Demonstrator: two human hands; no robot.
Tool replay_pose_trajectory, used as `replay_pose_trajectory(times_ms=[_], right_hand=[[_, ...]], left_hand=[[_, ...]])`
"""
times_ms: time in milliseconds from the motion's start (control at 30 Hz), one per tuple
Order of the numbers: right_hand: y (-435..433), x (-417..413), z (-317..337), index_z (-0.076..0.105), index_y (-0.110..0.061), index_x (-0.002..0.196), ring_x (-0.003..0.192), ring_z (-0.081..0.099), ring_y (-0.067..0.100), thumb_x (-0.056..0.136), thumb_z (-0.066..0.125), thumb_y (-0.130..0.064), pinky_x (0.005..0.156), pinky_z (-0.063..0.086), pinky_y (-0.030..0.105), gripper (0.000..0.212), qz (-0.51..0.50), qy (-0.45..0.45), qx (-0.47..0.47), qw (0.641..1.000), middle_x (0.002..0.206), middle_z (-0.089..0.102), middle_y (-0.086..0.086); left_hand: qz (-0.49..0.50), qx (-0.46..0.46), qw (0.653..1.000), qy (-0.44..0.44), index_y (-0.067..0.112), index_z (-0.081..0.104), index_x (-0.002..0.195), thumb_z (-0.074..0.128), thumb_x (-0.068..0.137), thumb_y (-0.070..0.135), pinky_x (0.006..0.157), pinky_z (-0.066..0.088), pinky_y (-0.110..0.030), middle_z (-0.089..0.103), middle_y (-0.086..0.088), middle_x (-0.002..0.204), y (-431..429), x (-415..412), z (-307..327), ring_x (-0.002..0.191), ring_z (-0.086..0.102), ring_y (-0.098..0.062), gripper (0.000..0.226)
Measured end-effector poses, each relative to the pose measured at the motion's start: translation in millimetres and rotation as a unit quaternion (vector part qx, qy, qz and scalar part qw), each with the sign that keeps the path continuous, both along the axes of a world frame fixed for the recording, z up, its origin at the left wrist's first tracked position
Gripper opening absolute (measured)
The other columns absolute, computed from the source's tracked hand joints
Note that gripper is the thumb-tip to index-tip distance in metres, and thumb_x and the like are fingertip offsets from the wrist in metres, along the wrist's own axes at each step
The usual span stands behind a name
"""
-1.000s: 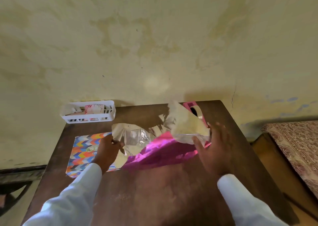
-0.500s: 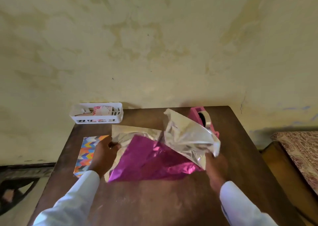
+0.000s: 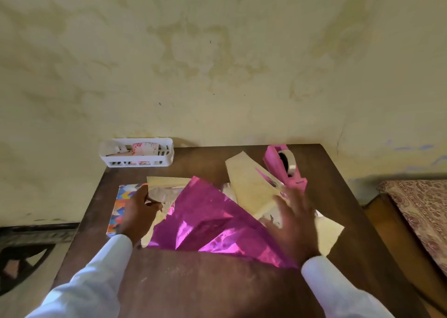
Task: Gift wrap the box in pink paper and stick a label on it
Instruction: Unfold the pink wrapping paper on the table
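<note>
Two hands are seen on the pink paper (image 3: 205, 223), which is spread crumpled across the middle of the table (image 3: 217, 288), its silvery back partly turned up. Its left edge is pinched by the left hand (image 3: 139, 215); the right hand (image 3: 294, 223) is laid on it, fingers spread. The box (image 3: 119, 209) lies at the table's left edge, beside the paper.

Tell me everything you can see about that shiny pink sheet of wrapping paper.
The shiny pink foil wrapping paper is a creased metallic sheet, magenta on one face, pale silvery on the other. It lies half unfolded on the brown wooden table, a pink flap facing up in the middle and pale flaps spread right and behind. The left hand grips its left edge beside the colourful zigzag-patterned box; the right hand lies spread on its right side.
</note>
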State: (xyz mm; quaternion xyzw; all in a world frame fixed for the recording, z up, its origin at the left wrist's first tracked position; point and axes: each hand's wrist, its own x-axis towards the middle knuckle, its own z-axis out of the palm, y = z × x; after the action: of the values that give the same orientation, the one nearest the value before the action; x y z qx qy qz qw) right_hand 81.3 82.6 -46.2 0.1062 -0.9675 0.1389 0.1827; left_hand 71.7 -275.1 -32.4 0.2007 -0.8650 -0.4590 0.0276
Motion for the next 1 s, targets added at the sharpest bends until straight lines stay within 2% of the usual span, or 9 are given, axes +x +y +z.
replay_pose_trajectory(times_ms=[100, 300, 400, 467, 567, 667, 767, 867, 1000], right_hand=[[-29, -1, 18, 0.049, -0.032, 0.138, 0.117, 0.060, 0.016, 0.064, 0.041, -0.095, 0.097, 0.053, 0.034, 0.097, 0.056, -0.360, -0.153, 0.919, 0.128, 0.063, -0.005], [-38, 32, 10, 0.056, -0.021, 0.082, 0.084, 0.062, 0.022, 0.096, 0.036, -0.068, 0.075, 0.045, 0.028, 0.053, 0.118, -0.550, -0.023, 0.827, 0.079, 0.057, -0.006], [-45, 26, 7, 0.058, -0.023, 0.088, 0.079, 0.065, 0.014, 0.104, 0.034, -0.052, 0.078, 0.048, 0.027, 0.040, 0.134, -0.474, 0.000, 0.870, 0.076, 0.057, -0.003], [-54, 17, 12, 0.055, -0.029, 0.075, 0.064, 0.053, -0.001, 0.093, 0.026, -0.073, 0.073, 0.048, 0.025, 0.056, 0.105, -0.386, -0.161, 0.902, 0.068, 0.054, -0.009], [-73, 21, 5, 0.060, -0.049, 0.098, 0.086, 0.057, -0.010, 0.083, 0.028, -0.086, 0.080, 0.046, 0.012, 0.051, 0.214, -0.390, -0.262, 0.857, 0.088, 0.063, -0.024], [-102, 47, -18, 0.059, -0.038, 0.121, 0.118, 0.055, 0.000, 0.092, 0.048, -0.065, 0.106, 0.045, 0.033, 0.042, 0.315, -0.459, -0.161, 0.815, 0.123, 0.060, -0.017], [-109, 50, -21, 0.065, -0.038, 0.099, 0.109, 0.060, 0.007, 0.085, 0.038, -0.082, 0.103, 0.046, 0.041, 0.053, 0.295, -0.524, -0.145, 0.786, 0.111, 0.064, -0.010], [-113, 30, -13, 0.065, -0.046, 0.078, 0.097, 0.065, 0.006, 0.075, 0.027, -0.093, 0.097, 0.049, 0.037, 0.061, 0.199, -0.470, -0.238, 0.826, 0.102, 0.071, -0.007], [-142, 0, -15, 0.039, -0.035, 0.147, 0.143, 0.032, 0.013, 0.086, 0.035, -0.081, 0.118, 0.030, 0.040, 0.076, 0.197, -0.415, -0.093, 0.883, 0.152, 0.039, -0.009]], left_hand=[[0.010, 0.001, 1.000, 0.017, 0.015, 0.059, 0.109, 0.068, 0.088, -0.002, 0.057, 0.039, -0.015, 0.067, -0.001, 0.094, 1, 2, 5, 0.075, 0.058, -0.006, 0.028], [0.074, 0.062, 0.994, 0.041, 0.004, 0.060, 0.088, 0.069, 0.082, -0.010, 0.058, 0.045, -0.024, 0.065, -0.004, 0.075, -9, -1, -1, 0.071, 0.060, -0.021, 0.017], [0.083, 0.059, 0.994, 0.042, 0.001, 0.064, 0.090, 0.073, 0.079, -0.008, 0.065, 0.046, -0.026, 0.066, -0.001, 0.077, -15, -3, -5, 0.074, 0.063, -0.020, 0.017], [0.082, 0.075, 0.993, 0.036, 0.006, 0.064, 0.088, 0.074, 0.078, -0.008, 0.072, 0.050, -0.030, 0.068, -0.002, 0.078, -20, -3, -6, 0.076, 0.064, -0.020, 0.020], [0.068, 0.074, 0.994, 0.041, 0.016, 0.062, 0.081, 0.075, 0.075, -0.010, 0.074, 0.051, -0.032, 0.068, -0.003, 0.079, -27, -7, -8, 0.076, 0.063, -0.020, 0.029], [0.063, 0.072, 0.994, 0.047, 0.022, 0.063, 0.082, 0.070, 0.075, -0.014, 0.069, 0.051, -0.022, 0.068, 0.001, 0.078, -29, -13, -11, 0.075, 0.063, -0.019, 0.037], [0.080, 0.061, 0.994, 0.040, 0.028, 0.062, 0.083, 0.071, 0.075, -0.011, 0.065, 0.051, -0.024, 0.067, 0.008, 0.076, -34, -19, -18, 0.073, 0.065, -0.018, 0.041], [0.042, 0.022, 0.999, 0.010, 0.034, 0.064, 0.091, 0.079, 0.071, 0.011, 0.065, 0.056, -0.028, 0.069, 0.012, 0.078, -43, -21, -24, 0.072, 0.066, -0.011, 0.033], [0.016, 0.017, 0.999, 0.024, 0.035, 0.067, 0.087, 0.076, 0.076, 0.016, 0.076, 0.058, -0.036, 0.073, 0.011, 0.084, -46, -24, -28, 0.081, 0.069, -0.014, 0.024]])
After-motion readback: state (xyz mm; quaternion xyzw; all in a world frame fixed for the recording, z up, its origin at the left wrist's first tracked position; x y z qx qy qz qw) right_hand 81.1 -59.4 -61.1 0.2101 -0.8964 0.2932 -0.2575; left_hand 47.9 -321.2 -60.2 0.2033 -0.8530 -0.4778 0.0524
